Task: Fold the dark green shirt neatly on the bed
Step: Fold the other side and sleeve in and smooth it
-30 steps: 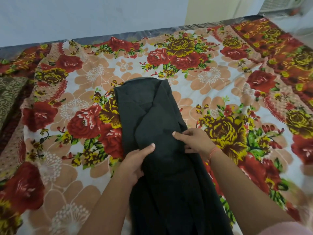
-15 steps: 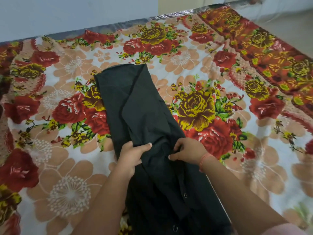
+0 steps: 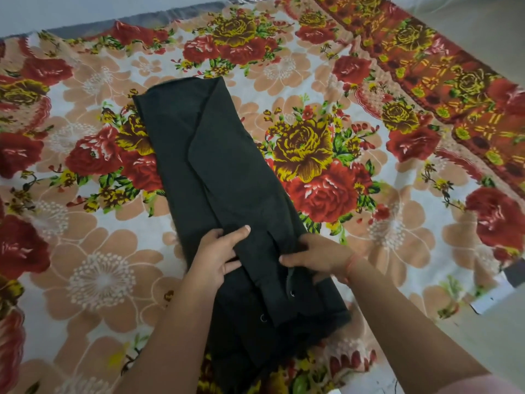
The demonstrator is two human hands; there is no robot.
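Nearest me, at bottom centre, the dark green shirt (image 3: 227,155) shows two buttons (image 3: 292,293) at its near end. Just above them, my left hand (image 3: 218,257) grips a fold of the shirt, thumb on top and fingers curled under the cloth. My right hand (image 3: 315,255), an orange thread (image 3: 351,264) at its wrist, pinches the shirt's right edge the same way. From there the shirt runs as a long narrow strip through centre frame, slanting toward the upper left, flat on the floral bedsheet (image 3: 326,75).
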